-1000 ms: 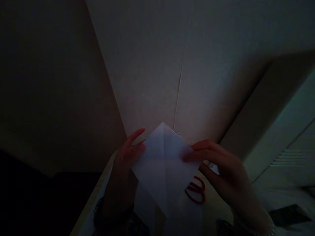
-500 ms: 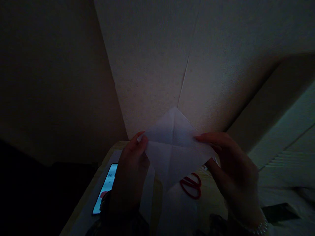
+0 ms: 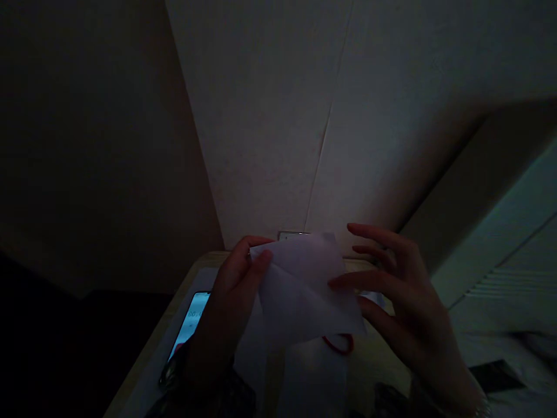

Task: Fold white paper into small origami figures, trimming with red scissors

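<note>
White paper point(image 3: 302, 299): creased, spread from the left hand point(image 3: 239, 276) to the right hand point(image 3: 404, 293).
Left grip: clamped on the paper's left corner, thumb uppermost.
Right grip: fingers splayed, one fingertip at the sheet; cannot tell if it pinches.
Lit phone point(image 3: 191, 318): below left grip, partly hidden.
Red loop point(image 3: 342, 347): below right fingertips.

Paper point(image 3: 300, 302) between left hand point(image 3: 237, 281) and right hand point(image 3: 404, 290), above table point(image 3: 376, 354), scissors point(image 3: 342, 352) partly behind paper, phone point(image 3: 190, 322) at left, wall point(image 3: 270, 145) beyond
</note>
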### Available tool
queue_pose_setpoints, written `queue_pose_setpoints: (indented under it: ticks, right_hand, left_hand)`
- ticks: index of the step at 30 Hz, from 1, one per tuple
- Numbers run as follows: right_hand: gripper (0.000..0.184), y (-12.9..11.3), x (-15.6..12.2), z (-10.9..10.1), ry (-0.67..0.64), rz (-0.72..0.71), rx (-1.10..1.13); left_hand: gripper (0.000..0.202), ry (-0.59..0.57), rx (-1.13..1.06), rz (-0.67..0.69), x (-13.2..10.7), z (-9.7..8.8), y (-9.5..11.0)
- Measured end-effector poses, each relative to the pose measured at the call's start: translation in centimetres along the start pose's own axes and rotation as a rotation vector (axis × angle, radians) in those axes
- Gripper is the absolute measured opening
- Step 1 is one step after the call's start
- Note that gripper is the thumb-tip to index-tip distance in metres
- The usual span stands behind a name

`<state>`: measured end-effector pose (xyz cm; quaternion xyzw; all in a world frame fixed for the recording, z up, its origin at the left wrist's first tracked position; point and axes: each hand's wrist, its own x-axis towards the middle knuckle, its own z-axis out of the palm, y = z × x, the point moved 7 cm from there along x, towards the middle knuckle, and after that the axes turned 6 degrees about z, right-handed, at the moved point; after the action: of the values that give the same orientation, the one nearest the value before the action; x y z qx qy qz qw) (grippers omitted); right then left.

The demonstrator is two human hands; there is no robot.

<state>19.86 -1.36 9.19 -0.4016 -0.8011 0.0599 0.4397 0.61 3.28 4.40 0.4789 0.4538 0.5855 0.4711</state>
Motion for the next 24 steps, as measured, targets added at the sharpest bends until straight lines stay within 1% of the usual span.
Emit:
queue_pose_setpoints:
  ticks: [3, 6, 9, 11, 13, 16, 18, 20, 22, 24]
  right_hand:
    - [0.013, -0.3, 0.1, 0.1, -0.020, -0.018, -0.046]
    - [0.012, -0.5, 0.3, 0.3, -0.027, -0.031, -0.096]
    - [0.007, -0.5, 0.5, 0.7, -0.026, -0.004, -0.115]
    - [0.004, -0.4, 0.6, 0.8, -0.007, 0.040, -0.103]
    - [0.005, -0.1, 0.7, 0.9, 0.007, 0.093, -0.072]
    - [0.005, 0.3, 0.8, 1.2, 0.016, 0.148, -0.032]
    - [0.006, 0.5, 0.9, 1.1, 0.037, 0.174, -0.020]
    - [0.008, 0.7, 1.0, 1.1, 0.056, 0.192, -0.010]
    - [0.008, 0.8, 1.1, 1.1, 0.060, 0.204, 0.002]
    - [0.008, 0.8, 1.1, 1.2, 0.060, 0.211, 0.016]
  left_hand:
    - [0.018, -0.138, 0.065, 0.012, -0.3, 1.0, -0.2]
    - [0.020, -0.232, 0.116, 0.003, -0.6, 1.8, -0.8]
    - [0.018, -0.307, 0.168, 0.015, -1.1, 2.5, -0.6]
    - [0.020, -0.321, 0.200, 0.041, -1.6, 3.0, 0.0]
    - [0.024, -0.239, 0.238, 0.028, -2.1, 2.8, 0.5]
    - [0.026, -0.066, 0.252, -0.111, -2.9, 1.9, 0.1]
    - [0.028, -0.021, 0.242, -0.151, -3.2, 1.7, -0.1]
    - [0.031, -0.057, 0.222, -0.128, -3.0, 2.0, 0.0]
    - [0.033, -0.158, 0.188, -0.098, -2.7, 2.7, 0.2]
    - [0.029, -0.269, 0.129, -0.082, -2.6, 3.5, 0.4]
